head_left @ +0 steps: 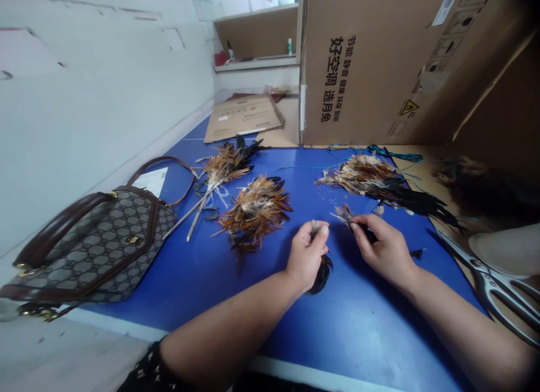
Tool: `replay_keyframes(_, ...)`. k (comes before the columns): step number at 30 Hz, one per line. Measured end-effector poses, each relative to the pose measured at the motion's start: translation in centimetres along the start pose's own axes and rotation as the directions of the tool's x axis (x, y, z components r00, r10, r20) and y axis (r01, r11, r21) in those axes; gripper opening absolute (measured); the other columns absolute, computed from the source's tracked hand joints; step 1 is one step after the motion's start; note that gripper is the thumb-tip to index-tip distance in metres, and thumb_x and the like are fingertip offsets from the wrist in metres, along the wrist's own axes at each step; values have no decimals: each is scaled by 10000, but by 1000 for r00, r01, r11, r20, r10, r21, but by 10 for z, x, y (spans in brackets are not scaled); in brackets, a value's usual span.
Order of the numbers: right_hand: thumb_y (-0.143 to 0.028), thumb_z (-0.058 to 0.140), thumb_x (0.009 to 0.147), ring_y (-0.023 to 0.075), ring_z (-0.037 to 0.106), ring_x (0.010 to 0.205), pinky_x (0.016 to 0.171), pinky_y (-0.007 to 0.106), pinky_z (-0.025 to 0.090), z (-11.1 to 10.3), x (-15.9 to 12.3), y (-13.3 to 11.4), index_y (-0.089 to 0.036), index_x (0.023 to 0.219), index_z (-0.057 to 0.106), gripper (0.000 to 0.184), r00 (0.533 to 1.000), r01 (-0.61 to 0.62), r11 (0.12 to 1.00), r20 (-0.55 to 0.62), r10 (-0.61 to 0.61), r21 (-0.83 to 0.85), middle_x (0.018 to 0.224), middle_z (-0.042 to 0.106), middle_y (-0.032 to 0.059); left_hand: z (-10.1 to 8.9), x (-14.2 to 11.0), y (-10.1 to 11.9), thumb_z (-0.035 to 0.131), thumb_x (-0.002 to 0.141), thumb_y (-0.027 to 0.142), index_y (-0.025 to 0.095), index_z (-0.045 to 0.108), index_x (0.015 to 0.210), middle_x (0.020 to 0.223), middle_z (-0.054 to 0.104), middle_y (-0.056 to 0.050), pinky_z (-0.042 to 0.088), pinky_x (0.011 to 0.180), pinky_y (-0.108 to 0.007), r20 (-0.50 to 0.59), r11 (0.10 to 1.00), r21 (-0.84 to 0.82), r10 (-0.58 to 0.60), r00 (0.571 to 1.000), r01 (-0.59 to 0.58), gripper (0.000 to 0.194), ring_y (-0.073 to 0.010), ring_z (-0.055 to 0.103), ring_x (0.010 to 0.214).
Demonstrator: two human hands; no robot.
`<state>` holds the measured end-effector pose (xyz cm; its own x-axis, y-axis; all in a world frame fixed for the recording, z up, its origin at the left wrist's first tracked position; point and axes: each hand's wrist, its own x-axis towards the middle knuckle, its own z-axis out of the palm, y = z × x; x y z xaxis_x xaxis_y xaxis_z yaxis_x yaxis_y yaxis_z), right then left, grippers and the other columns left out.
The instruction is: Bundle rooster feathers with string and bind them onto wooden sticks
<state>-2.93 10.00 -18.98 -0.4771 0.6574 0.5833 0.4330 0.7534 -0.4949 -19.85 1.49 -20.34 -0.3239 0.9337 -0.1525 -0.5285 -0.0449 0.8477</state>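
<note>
At centre frame the left hand (307,252) pinches a small dark feather bundle (321,270); the right hand (382,247) grips loose feathers (346,214) just beside it (on the blue table (358,330)). A rust feather pile (256,210) lies left, scissors (493,282) far right.

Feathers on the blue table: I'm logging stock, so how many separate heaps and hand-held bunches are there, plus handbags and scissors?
Loose feather heaps on the table: 3, namely left heap, middle heap and right heap
Held feather bunches: 2, one in the left hand, one at the right hand
Handbag: 1
Scissors: 1
Total: 7
</note>
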Motion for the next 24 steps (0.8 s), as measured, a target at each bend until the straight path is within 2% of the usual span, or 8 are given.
replay_keyframes(3, -192, 621, 996, 219, 714, 847, 792, 350, 566, 6, -12, -11, -251, 1121, 642, 139, 997, 64, 997, 36, -65, 32, 964, 726, 54, 1, -1, -3, 837, 822, 526, 158, 712, 1083, 832, 559, 9, 348, 601, -208, 33, 1000, -11, -17, 999, 17, 468, -60, 406, 648)
replay_keyframes(8, -148, 596, 1007, 224, 719, 913, 825, 359, 577, 14, -16, -21, -248, 1157, 627, 183, 989, 112, 989, 88, -120, 95, 1018, 731, 70, 2, -1, -7, 809, 868, 487, 121, 736, 1127, 741, 469, 38, 296, 570, -223, 107, 997, -63, -29, 994, 36, 454, -47, 333, 593)
replay_keyframes(13, -149, 596, 1008, 227, 714, 950, 859, 371, 582, 17, -18, -23, -257, 1171, 646, 201, 983, 102, 984, 136, -122, 147, 1054, 729, 73, 3, -3, -3, 821, 857, 485, 99, 732, 986, 717, 479, 29, 293, 562, -233, 116, 995, -88, -28, 993, 38, 416, -48, 345, 582)
replay_keyframes(15, -151, 601, 1006, 227, 716, 946, 860, 372, 585, 15, -17, -22, -254, 1174, 656, 204, 983, 109, 984, 135, -128, 140, 1048, 733, 74, 4, -2, 1, 827, 846, 500, 114, 692, 890, 681, 452, 40, 309, 563, -231, 69, 992, -122, -3, 998, 12, 412, -54, 349, 575)
replay_keyframes(19, -169, 617, 1002, 224, 716, 926, 865, 375, 588, 5, -11, -10, -244, 1163, 680, 188, 989, 103, 990, 100, -113, 99, 1024, 740, 76, 2, 6, 10, 772, 882, 562, 166, 590, 835, 636, 415, 57, 367, 581, -233, -108, 971, -218, 75, 991, -97, 439, -74, 400, 569)
replay_keyframes(24, -239, 629, 991, 243, 718, 870, 830, 398, 579, -16, -2, 23, -255, 1069, 717, 119, 998, 3, 999, -57, -6, -37, 953, 753, 67, -4, 17, 17, 725, 910, 585, 175, 561, 835, 731, 552, 17, 460, 644, -246, -303, 957, -189, 158, 940, -221, 447, -90, 527, 623)
